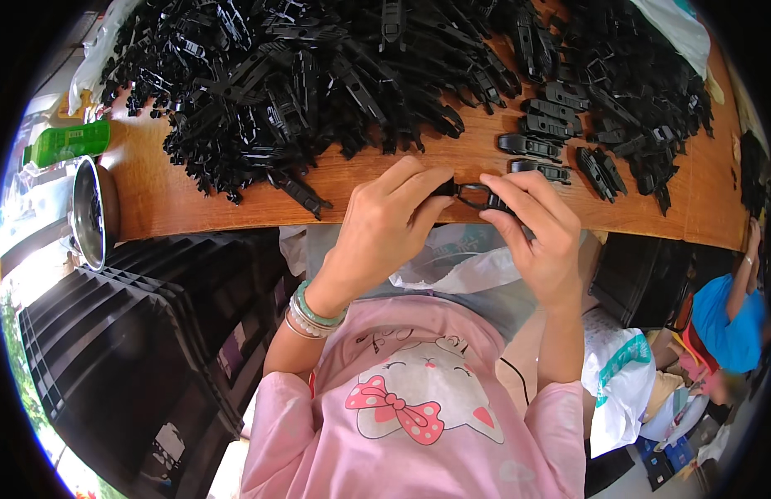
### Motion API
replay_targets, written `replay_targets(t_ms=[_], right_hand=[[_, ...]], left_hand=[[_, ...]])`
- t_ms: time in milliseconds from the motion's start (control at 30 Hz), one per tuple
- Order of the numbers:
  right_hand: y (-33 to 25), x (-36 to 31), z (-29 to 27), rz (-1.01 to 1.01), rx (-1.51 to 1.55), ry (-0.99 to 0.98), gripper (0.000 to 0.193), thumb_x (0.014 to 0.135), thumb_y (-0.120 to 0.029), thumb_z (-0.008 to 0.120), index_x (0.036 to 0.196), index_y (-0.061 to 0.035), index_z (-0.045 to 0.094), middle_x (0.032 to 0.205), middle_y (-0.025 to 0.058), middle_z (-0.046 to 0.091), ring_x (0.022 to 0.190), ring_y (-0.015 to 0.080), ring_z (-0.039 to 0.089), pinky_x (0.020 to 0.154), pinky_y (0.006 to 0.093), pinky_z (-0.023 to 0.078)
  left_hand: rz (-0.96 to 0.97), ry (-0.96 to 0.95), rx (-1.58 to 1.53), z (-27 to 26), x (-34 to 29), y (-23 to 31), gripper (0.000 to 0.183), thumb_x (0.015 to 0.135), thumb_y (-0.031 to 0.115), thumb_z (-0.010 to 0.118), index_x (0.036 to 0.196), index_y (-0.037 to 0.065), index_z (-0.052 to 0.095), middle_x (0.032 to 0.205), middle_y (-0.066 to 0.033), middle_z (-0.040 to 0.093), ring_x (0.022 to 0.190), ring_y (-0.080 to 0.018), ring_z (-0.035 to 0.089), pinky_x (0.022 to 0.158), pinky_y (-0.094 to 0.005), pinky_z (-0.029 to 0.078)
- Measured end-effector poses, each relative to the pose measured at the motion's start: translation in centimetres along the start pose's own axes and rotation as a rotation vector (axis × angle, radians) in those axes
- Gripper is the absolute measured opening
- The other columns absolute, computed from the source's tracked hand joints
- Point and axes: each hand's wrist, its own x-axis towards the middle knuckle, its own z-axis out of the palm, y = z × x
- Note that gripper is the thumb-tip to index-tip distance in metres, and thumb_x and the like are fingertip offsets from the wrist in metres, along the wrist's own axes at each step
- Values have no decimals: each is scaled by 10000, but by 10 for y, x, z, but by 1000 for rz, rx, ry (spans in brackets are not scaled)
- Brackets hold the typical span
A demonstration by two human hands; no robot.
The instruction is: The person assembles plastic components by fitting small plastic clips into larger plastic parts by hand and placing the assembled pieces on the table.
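Just above the table's near edge, both my hands grip a small black plastic part (472, 196) with an open loop in its middle. The fingers of my left hand (389, 212) pinch its left end; my right hand (541, 233) closes on the right end. Whether it is one piece or two joined pieces I cannot tell, as fingertips cover both ends. Beyond my right hand, several long black plastic parts (531, 145) lie roughly in a row. A large heap of similar black parts (302, 83) fills the table's far left and middle.
The wooden table (165, 218) also bears another black heap (626, 91) at right. A green bottle (69, 145) and metal bowl (90, 212) are at the left edge. Black crates (119, 358) stand lower left. A white bag (622, 374) and a person in blue (726, 328) are at right.
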Motion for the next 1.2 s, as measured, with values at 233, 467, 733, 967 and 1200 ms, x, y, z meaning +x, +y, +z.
replay_targets(t_ms=[233, 467, 733, 967, 1200], right_hand=[[-3, 8, -6, -56, -128, -82, 365, 675, 45, 730, 1024, 18, 626, 885, 107, 569, 764, 271, 566, 649, 360, 458], [-5, 18, -11, -37, -109, -160, 381, 655, 22, 741, 1019, 22, 628, 881, 103, 569, 778, 268, 570, 663, 360, 462], [-27, 49, -21, -143, -336, -494, 215, 751, -44, 656, 925, 29, 554, 822, 123, 518, 773, 290, 558, 697, 389, 457], [-29, 48, -22, -92, -348, -497, 314, 724, -22, 691, 1007, 61, 583, 911, 143, 567, 782, 328, 562, 672, 406, 457], [-24, 37, -14, -108, -358, -398, 237, 774, -33, 656, 981, 53, 579, 871, 142, 552, 771, 333, 554, 657, 414, 441]], left_hand=[[-10, -43, -56, -5, 1, -2, 234, 755, 4, 683, 983, 10, 632, 800, -106, 565, 640, -290, 579, 551, -360, 470], [6, -64, -108, -6, 3, -6, 229, 762, -9, 665, 988, 0, 627, 826, -107, 570, 655, -289, 589, 557, -360, 482], [27, -5, -177, 0, 2, -14, 280, 704, -46, 699, 975, 1, 643, 784, -90, 582, 603, -221, 579, 516, -305, 464], [69, -12, -152, 2, 3, -11, 267, 704, -44, 686, 963, -4, 633, 790, -96, 561, 591, -257, 560, 512, -321, 451], [108, 2, -103, 2, 4, -9, 248, 731, -41, 665, 972, -15, 612, 797, -119, 541, 613, -292, 554, 532, -352, 447]])
